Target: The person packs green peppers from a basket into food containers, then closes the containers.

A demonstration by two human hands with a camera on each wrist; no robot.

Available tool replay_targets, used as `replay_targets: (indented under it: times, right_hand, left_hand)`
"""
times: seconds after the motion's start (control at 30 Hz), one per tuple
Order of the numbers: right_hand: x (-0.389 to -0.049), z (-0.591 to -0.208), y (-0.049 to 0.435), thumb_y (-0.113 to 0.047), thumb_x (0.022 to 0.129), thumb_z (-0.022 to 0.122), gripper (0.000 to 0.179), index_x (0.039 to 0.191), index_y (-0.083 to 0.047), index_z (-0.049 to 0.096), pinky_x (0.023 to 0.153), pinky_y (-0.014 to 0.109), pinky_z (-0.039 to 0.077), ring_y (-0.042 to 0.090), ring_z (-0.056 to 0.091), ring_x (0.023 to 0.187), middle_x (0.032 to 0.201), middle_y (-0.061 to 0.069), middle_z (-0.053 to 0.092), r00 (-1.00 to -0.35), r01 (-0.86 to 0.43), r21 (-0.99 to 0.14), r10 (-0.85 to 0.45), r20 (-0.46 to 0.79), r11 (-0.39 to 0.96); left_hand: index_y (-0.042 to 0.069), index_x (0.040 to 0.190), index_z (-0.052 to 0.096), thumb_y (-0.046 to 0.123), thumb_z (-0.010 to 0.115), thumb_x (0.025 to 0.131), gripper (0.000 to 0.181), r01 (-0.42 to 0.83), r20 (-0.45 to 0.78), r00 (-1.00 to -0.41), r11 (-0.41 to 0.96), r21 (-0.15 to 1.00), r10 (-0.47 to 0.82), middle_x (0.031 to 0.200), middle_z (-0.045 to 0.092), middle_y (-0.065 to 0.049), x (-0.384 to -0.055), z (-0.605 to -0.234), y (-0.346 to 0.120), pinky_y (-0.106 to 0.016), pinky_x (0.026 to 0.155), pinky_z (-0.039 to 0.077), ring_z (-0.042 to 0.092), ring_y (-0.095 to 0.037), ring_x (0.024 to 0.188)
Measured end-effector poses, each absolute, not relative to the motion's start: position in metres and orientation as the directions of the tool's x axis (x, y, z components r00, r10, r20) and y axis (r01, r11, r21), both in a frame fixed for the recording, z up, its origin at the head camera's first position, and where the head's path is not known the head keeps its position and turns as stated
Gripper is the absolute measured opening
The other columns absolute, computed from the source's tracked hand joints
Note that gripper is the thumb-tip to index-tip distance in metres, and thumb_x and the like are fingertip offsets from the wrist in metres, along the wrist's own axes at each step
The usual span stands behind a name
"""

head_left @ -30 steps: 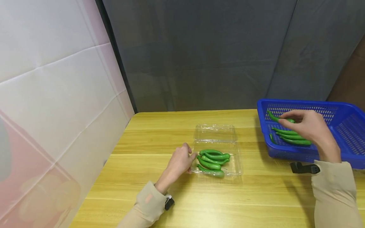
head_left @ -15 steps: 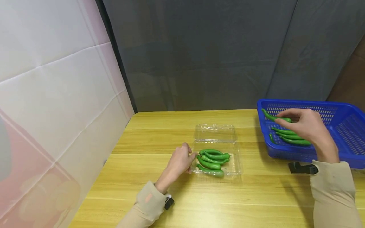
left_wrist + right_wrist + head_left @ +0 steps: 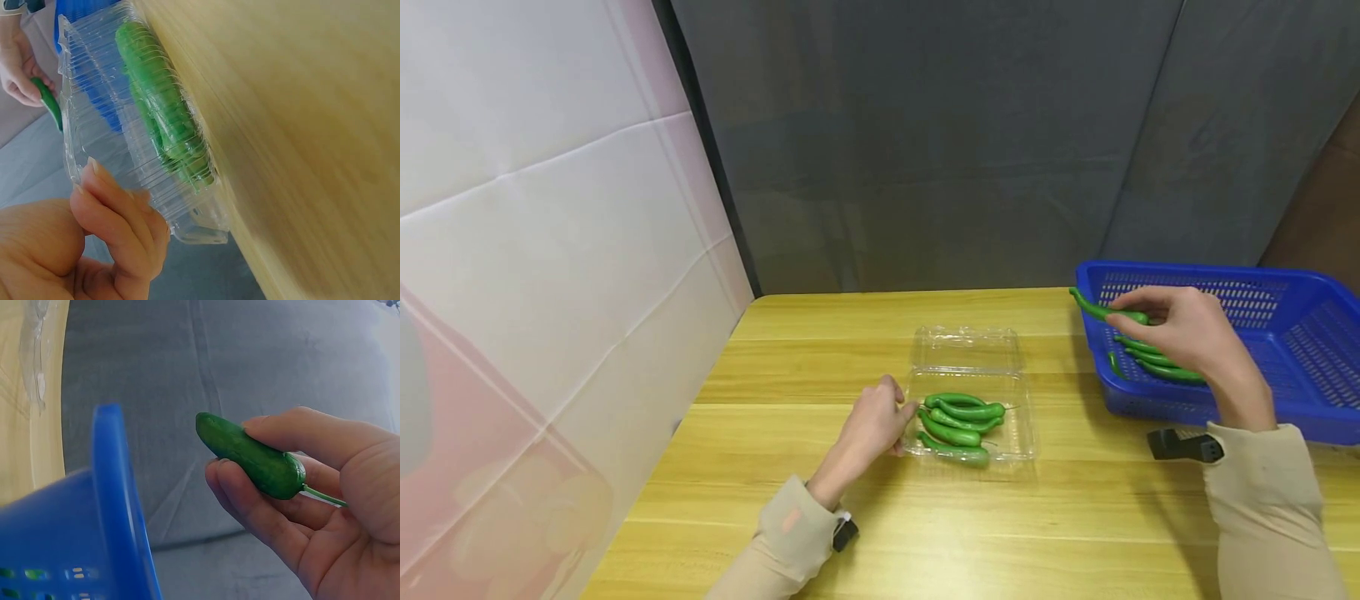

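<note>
A green chili pepper (image 3: 250,456) is pinched between the thumb and fingers of my right hand (image 3: 1187,329), above the left side of the blue plastic basket (image 3: 1210,408). Its thin tip points left, past the basket's rim. My left hand (image 3: 872,417) pinches the left edge of an opened clear plastic clamshell box (image 3: 1018,425) with thumb and fingertips, as the left wrist view shows. Several green chili peppers (image 3: 955,433) lie side by side in the box. More chili peppers (image 3: 1165,371) lie on the basket floor, partly hidden by my right hand.
The box's lid (image 3: 966,350) lies folded back, away from me. Both stand on a wooden table (image 3: 760,467). A grey curtain (image 3: 925,150) hangs behind it, and a pale printed cloth (image 3: 550,250) hangs along the left side.
My right hand has moved a little left inside the basket area, carrying the chili pepper so its tip now crosses the left rim. My left hand and the box have stayed still.
</note>
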State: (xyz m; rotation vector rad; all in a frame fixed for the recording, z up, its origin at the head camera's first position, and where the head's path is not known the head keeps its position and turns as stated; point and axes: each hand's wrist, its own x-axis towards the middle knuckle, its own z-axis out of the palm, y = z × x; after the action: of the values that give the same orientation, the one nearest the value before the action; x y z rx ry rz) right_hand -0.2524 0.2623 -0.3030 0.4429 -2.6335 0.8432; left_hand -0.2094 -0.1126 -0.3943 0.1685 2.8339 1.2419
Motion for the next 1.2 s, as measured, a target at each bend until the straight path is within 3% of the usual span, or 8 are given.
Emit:
replay_targets:
  times: [0.2,0.47,0.8,1.2]
  right_hand:
    - [-0.251,-0.302,0.255,-0.023,0.09,0.078,0.024,0.106,-0.005,0.078,0.063,0.015,0.048,0.015,0.068,0.079,0.103,0.019,0.074,-0.885,-0.404,-0.465,-0.208,0.416,0.788]
    - [-0.248,-0.301,0.248,-0.024,0.091,0.077,0.023,0.105,-0.006,0.078,0.066,0.017,0.049,0.026,0.072,0.083,0.103,0.018,0.074,-0.884,-0.408,-0.463,-0.215,0.415,0.787]
    - [-0.249,-0.302,0.238,-0.024,0.094,0.074,0.022,0.106,-0.006,0.077,0.063,0.028,0.05,0.014,0.065,0.075,0.094,0.011,0.075,-0.889,-0.42,-0.462,-0.252,0.381,0.782]
    - [-0.246,-0.302,0.228,-0.024,0.098,0.069,0.024,0.111,-0.004,0.075,0.06,0.03,0.046,0.016,0.06,0.07,0.091,0.008,0.074,-0.89,-0.435,-0.475,-0.284,0.357,0.765]
  left_hand:
    - [-0.011,0.11,0.053,0.008,0.062,0.101,0.023,0.086,0.006,-0.993,0.676,0.732,0.12,0.06,0.059,-0.009,-0.209,-0.394,-0.112,-0.033,0.042,0.058,0.057,-0.014,0.039]
    - [-0.012,0.11,0.053,0.008,0.062,0.101,0.024,0.093,0.012,-0.992,0.675,0.732,0.124,0.06,0.059,-0.009,-0.21,-0.394,-0.112,-0.033,0.042,0.058,0.057,-0.014,0.039]
    - [-0.013,0.109,0.054,0.008,0.064,0.1,0.025,0.092,0.019,-0.994,0.689,0.718,0.112,0.062,0.058,-0.009,-0.209,-0.394,-0.11,-0.031,0.039,0.057,0.056,-0.013,0.038]
    - [-0.012,0.108,0.053,0.008,0.064,0.1,0.024,0.091,0.017,-0.993,0.685,0.723,0.114,0.064,0.058,-0.009,-0.208,-0.394,-0.11,-0.031,0.04,0.057,0.057,-0.014,0.039]
